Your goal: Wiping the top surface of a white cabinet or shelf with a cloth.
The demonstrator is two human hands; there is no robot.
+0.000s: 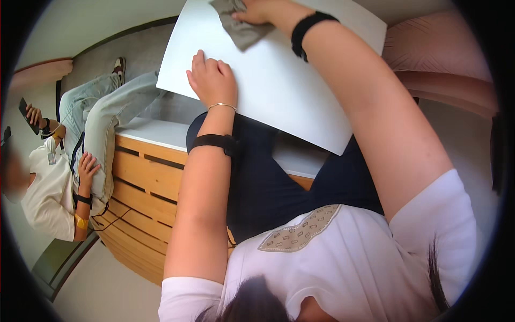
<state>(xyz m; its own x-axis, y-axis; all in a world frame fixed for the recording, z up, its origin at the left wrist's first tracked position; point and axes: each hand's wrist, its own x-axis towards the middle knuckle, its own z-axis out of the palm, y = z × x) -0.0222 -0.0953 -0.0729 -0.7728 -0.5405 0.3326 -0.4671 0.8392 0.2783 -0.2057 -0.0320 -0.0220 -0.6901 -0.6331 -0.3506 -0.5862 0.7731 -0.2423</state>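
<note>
A white tabletop point(289, 80) stretches in front of me, over my knees. At its far side my right hand point(264, 11) grips a grey-brown cloth point(244, 33), pressed onto the white surface. Part of that hand is cut off by the upper edge of the picture. My left hand point(213, 81) rests on the tabletop near its left edge, holding nothing. Its index finger is stretched out and the other fingers are slightly bent. A gap of bare white surface lies between it and the cloth.
I sit on a slatted wooden bench point(147, 172) with a white top. To my left another person point(53, 177) sits on it, holding a dark phone point(28, 115). A pink cushioned seat point(437, 45) stands beyond the table's right side.
</note>
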